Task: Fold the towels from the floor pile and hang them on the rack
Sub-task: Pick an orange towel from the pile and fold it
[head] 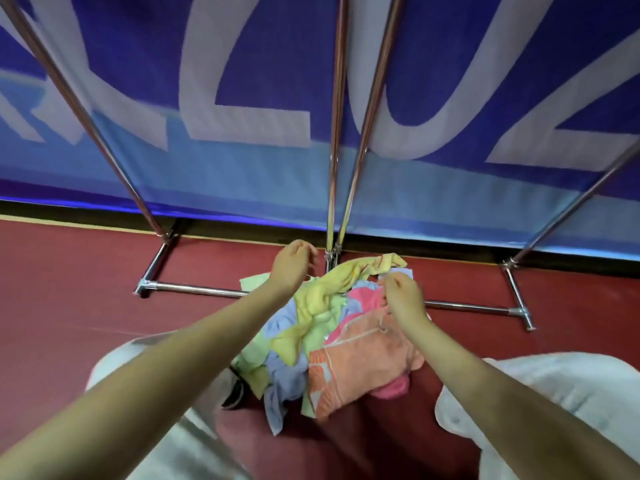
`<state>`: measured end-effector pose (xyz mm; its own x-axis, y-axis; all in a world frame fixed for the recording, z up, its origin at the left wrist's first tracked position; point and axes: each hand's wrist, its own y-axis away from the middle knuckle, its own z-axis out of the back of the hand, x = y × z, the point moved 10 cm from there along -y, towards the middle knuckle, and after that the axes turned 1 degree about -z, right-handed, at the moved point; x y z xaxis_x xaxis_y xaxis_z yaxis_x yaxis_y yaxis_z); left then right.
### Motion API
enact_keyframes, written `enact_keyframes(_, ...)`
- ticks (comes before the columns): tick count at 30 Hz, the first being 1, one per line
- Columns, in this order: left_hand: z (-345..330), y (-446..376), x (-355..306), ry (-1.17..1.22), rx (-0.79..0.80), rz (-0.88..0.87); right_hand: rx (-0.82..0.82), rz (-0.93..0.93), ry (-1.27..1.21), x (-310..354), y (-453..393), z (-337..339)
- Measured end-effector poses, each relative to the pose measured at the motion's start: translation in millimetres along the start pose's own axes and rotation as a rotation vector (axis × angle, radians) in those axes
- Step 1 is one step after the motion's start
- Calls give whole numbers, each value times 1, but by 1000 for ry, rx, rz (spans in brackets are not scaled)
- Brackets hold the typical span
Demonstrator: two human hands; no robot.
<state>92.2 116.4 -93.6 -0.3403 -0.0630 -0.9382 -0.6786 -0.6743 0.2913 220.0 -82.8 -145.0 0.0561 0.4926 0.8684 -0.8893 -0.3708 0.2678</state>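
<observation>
Both arms reach forward over the towel pile [332,337], which lies on the red floor [69,289] under and between the hands. The left hand [292,263] hangs with fingers curled downward above the pile's far left edge (whether it pinches cloth I cannot tell). The right hand [403,294] pinches a thin cord of the orange towel [363,358] just below it. A yellow towel [346,278] runs between the hands. Beyond both, the metal rack [332,168] stands before a blue banner [242,81]
</observation>
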Motion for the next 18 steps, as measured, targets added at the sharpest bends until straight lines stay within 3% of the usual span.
enact_keyframes(4,-52,-15,86,-150,114,158,38,-176,184,-110,-13,-8)
enact_keyframes(8,-85,-28,168,-319,210,270,141,-187,436,-151,-22,-24)
enact_keyframes(11,-101,-38,215,-450,244,307,209,-98,736,-161,-40,-39)
enact_keyframes(18,-147,-57,286,-628,389,297,564,222,1097,-193,-84,-103)
